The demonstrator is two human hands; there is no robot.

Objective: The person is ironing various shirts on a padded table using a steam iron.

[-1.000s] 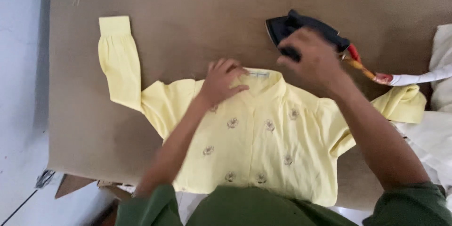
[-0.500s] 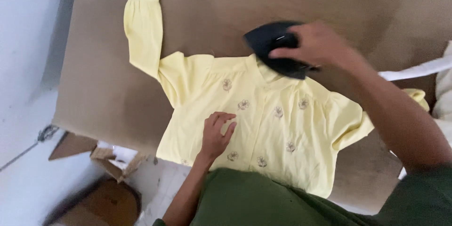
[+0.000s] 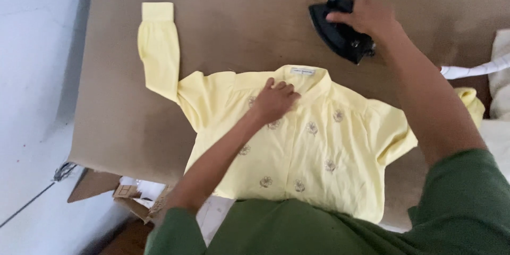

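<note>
Since the earlier frame the left hand [image 3: 273,101] has slid up the yellow shirt [image 3: 313,149] to its collar, fingers flat and together. The right hand [image 3: 366,16], clamped on the black iron [image 3: 340,26], has lifted it off toward the table's [image 3: 239,26] far edge. The soft, light shirt spans the near edge; it probably wrinkles easily and is best held at the collar.

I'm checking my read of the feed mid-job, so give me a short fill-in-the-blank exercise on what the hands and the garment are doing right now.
1. The right hand grips a black ____ off the garment, on the brown table.
2. The left hand presses flat on the ____ shirt, just below its collar.
3. The shirt's long sleeve lies stretched out toward the ____ side of the picture.

Missing words: iron; yellow; left
</note>
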